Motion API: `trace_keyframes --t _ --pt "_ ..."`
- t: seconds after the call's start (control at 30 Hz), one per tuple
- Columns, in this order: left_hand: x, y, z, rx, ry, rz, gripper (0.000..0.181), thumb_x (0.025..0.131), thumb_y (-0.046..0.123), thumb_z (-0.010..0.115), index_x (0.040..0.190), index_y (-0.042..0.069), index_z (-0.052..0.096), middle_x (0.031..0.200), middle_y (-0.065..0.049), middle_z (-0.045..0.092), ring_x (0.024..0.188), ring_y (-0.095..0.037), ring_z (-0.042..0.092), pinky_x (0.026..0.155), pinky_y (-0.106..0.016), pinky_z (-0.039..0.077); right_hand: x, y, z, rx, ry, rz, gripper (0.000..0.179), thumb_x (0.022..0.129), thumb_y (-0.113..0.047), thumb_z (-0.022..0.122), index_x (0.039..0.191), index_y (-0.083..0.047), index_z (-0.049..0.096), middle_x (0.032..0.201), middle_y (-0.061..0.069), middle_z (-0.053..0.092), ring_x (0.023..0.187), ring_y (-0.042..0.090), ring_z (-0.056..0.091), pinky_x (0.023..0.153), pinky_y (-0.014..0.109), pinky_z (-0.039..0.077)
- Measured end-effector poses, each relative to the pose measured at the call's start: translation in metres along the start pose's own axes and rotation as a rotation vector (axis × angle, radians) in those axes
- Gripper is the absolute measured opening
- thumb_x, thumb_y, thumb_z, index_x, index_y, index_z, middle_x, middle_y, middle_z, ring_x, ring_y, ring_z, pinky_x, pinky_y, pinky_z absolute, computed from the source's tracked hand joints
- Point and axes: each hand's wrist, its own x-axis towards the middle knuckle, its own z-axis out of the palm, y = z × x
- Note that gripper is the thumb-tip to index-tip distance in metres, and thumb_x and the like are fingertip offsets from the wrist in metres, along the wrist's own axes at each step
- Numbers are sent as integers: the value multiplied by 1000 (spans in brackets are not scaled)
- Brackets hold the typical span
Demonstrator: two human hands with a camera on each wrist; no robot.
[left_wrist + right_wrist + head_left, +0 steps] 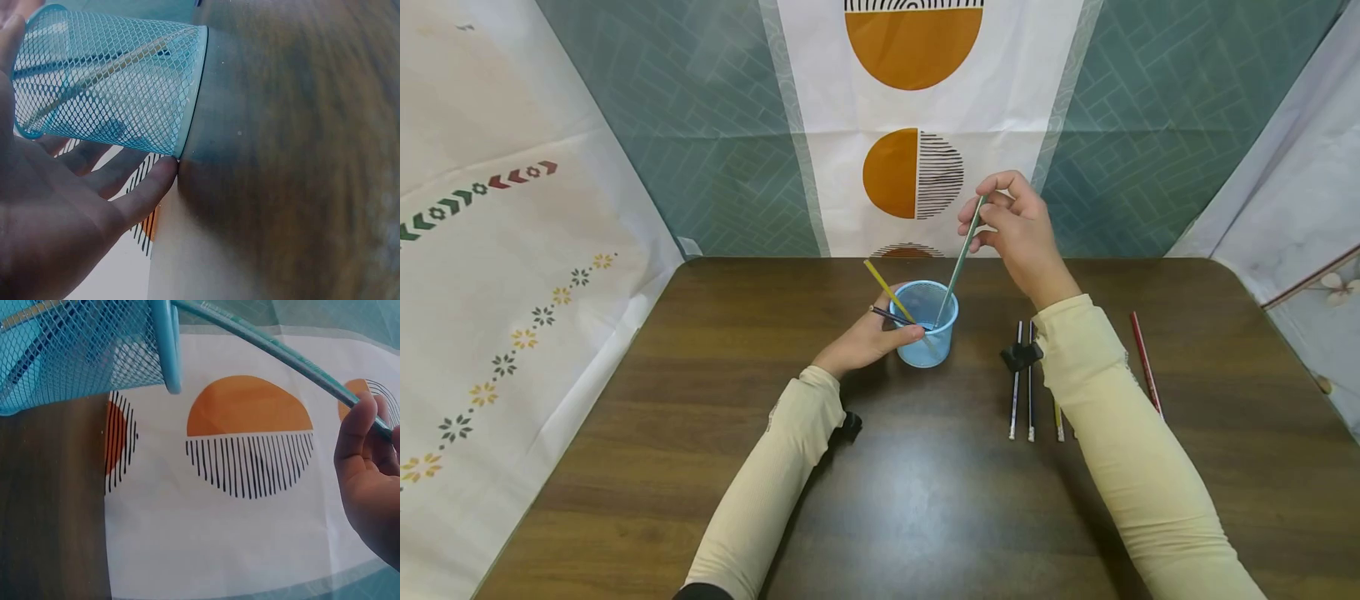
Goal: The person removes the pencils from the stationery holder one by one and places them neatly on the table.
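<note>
A light blue mesh pencil cup (pixel 917 357) stands upright on the table. My left hand (pixel 867 340) holds it from the left, thumb across the front near the rim and fingers along the far side, as the left wrist view shows too. Inside lean a yellow pencil (pixel 880 279) and a dark pencil (pixel 887 315). Over the cup's right side, my right hand (pixel 1018 229) pinches a green pencil (pixel 962 254) near its upper end. The pencil slants down to the left, its lower part past the rim and within the cup.
On the brown wooden table (pixel 917 517), several pencils lie to the right, among them a dark one (pixel 1031 400) and a red one (pixel 1144 358); my right sleeve hides some. A black wrist strap piece (pixel 1021 357) overlaps them. A patterned cloth (pixel 805 167) hangs behind the table.
</note>
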Motion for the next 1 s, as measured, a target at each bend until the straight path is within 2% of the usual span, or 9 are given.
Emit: trace_keyframes --t 0.2,0.4,0.77,1.0 --pt "0 -1 -1 -21 5 10 67 93 9 63 148 2 25 137 -28 39 126 -39 39 103 -47 34 -1 -2 -4 -20 -5 -21 16 97 5 42 108 -4 51 89 18 59 77 30 62 57 31 53" --pt "-1 -1 -1 -13 6 8 67 94 10 63 148 2 25 137 -28 39 127 -40 37 104 -49 31 -5 -3 -9 24 -18 -44 12 100 -2 49 112 -2 49 90 19 58 76 31 64 57 32 54" --pt "1 0 1 -38 -10 14 68 94 7 62 148 -2 22 136 -32 37 125 -43 38 103 -48 33 -11 -16 -23 322 16 -92 8 99 -4 52 106 -1 51 85 20 57 68 30 56 50 28 44" --pt "10 -34 0 -1 31 9 70 93 26 67 149 16 26 137 -16 41 125 -28 41 102 -43 35 -15 -22 -34 343 81 -89 11 97 -5 55 105 2 54 81 19 58 61 27 54 42 23 37"
